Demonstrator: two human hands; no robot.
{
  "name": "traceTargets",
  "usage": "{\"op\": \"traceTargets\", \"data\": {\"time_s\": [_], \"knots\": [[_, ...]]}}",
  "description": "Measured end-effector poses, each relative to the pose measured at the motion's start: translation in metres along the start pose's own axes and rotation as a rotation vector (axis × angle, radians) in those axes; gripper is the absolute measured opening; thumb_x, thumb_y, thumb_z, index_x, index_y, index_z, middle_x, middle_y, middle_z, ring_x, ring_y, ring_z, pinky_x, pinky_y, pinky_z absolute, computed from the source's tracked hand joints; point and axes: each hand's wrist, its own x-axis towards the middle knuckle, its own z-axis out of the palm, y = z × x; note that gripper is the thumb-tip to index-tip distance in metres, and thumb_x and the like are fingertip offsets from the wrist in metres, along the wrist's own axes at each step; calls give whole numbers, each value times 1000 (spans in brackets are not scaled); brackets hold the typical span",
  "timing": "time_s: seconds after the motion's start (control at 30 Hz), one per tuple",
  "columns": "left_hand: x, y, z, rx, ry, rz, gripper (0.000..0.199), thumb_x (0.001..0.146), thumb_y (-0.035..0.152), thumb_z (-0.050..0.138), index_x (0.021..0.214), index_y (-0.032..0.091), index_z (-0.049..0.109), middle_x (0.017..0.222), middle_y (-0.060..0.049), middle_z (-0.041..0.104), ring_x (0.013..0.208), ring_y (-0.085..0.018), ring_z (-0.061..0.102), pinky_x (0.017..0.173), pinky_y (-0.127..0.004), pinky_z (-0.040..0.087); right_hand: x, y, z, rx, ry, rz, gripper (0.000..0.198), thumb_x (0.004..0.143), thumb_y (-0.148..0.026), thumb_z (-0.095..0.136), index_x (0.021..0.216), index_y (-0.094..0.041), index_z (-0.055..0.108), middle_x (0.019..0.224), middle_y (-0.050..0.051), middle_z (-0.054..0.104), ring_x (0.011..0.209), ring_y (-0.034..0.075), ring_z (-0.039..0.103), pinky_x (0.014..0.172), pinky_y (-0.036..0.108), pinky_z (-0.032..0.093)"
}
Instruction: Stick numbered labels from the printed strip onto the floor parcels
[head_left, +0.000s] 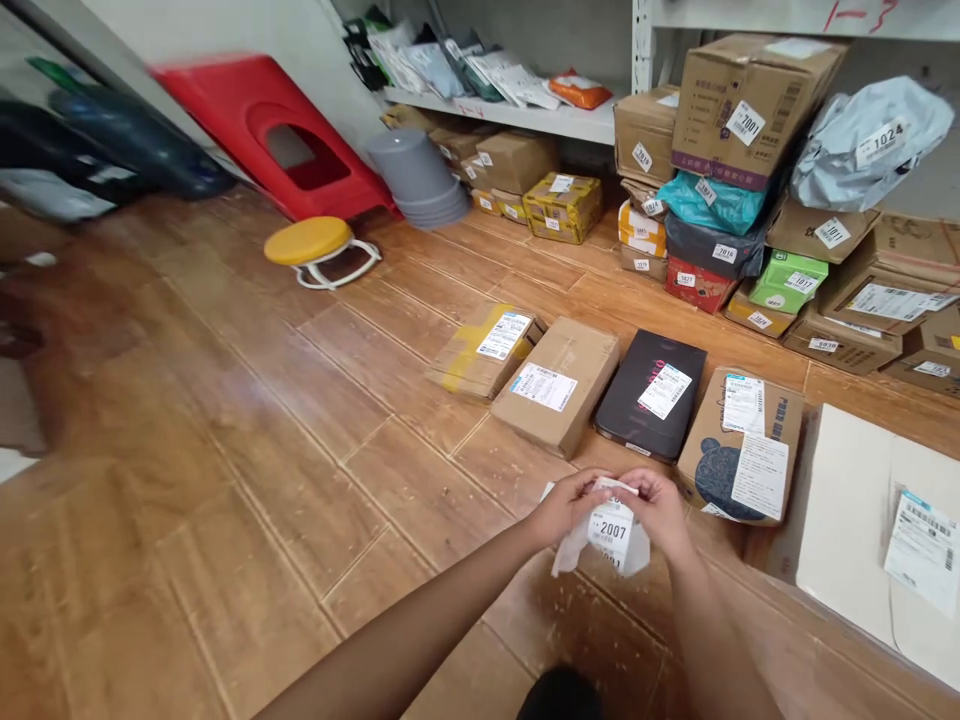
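Between my two hands is a strip of white number labels [611,532], with "2007" readable on one label and the strip curling below. My left hand [571,505] pinches its upper left side; my right hand [654,500] pinches the upper right. Just beyond my hands, parcels lie in a row on the floor: a yellow-taped carton [484,350], a plain brown box [559,385], a flat black box [651,395] and a brown box with a dark bear print [739,450]. Each of these bears a white shipping label.
A large white box [847,520] lies at the right. Numbered parcels are stacked by the shelf [585,122], including a brown carton [757,105] marked 7001. Toward the back left are a yellow stool [307,240], grey stacked buckets [416,175] and a tilted red plastic stool [225,105].
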Motion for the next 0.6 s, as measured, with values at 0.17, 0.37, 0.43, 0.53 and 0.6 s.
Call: {"op": "traceTargets", "data": {"time_s": [0.17, 0.37, 0.43, 0.53, 0.6], "knots": [[-50, 3, -3, -27, 84, -120, 50, 64, 63, 74, 73, 15, 62, 66, 3, 57, 63, -12, 49, 60, -24, 39, -30, 9, 28, 60, -72, -2, 38, 61, -55, 84, 75, -21, 73, 69, 2, 71, 60, 17, 60, 57, 27, 46], [-74, -24, 3, 6, 216, -197, 60, 62, 76, 62, 56, 19, 47, 52, 5, 41, 53, -10, 35, 51, -25, 28, -63, 37, 37, 13, -86, 72, 40, 61, -57, 84, 74, -20, 75, 69, 4, 71, 62, 18, 61, 59, 29, 48], [-63, -25, 6, 20, 193, -193, 59, 61, 75, 61, 53, 19, 46, 51, 5, 41, 52, -10, 35, 50, -25, 26, -63, 39, 33, 22, -5, 79, 42, 57, -58, 85, 71, -20, 74, 66, 4, 71, 59, 18, 60, 57, 29, 48], [-41, -15, 10, -44, 87, -166, 53, 56, 67, 71, 62, 17, 54, 58, 3, 52, 56, -11, 43, 53, -24, 32, -55, 32, 22, 19, 163, 9, 43, 58, -60, 84, 68, -20, 71, 65, 4, 70, 58, 18, 61, 55, 29, 49], [-33, -9, 8, -77, 18, -139, 49, 54, 59, 76, 72, 16, 60, 66, 2, 59, 61, -13, 50, 56, -24, 37, -48, 25, 16, -9, 199, -59, 41, 61, -59, 82, 71, -20, 72, 68, 5, 72, 62, 18, 63, 58, 29, 50]]}}
